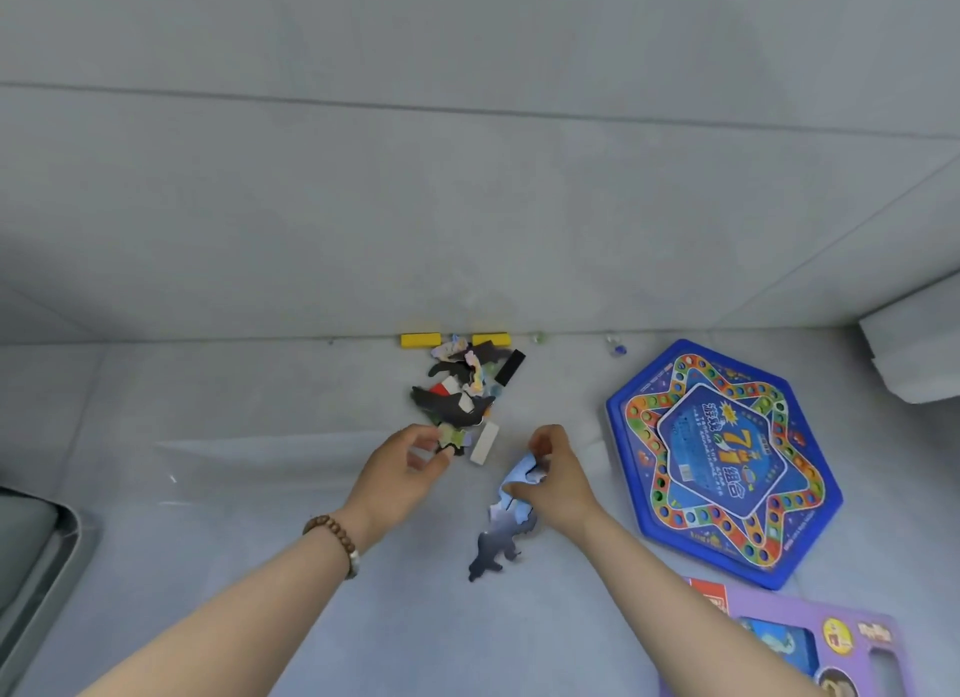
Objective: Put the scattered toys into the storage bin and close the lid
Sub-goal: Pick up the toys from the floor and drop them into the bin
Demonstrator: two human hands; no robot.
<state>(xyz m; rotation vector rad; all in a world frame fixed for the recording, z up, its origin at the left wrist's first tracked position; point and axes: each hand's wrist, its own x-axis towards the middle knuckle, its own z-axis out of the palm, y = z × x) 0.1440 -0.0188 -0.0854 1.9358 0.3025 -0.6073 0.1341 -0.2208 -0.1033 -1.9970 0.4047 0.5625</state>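
Observation:
A heap of puzzle pieces [457, 395] lies on the grey floor by the wall, mixed with a white block [484, 443], a black block [509, 367] and two yellow blocks [420, 340]. My left hand [410, 468] pinches a small piece at the heap's near edge. My right hand [556, 475] grips a bunch of blue-grey puzzle pieces [506, 525] that hang down from it. A clear bin's faint edge [171, 444] shows on the left.
A blue hexagonal game board [727, 462] lies to the right. A purple toy box [810, 644] sits at the lower right. Marbles [616, 347] lie along the wall. A grey object [31, 556] is at the left edge, a white one [914, 353] at the right.

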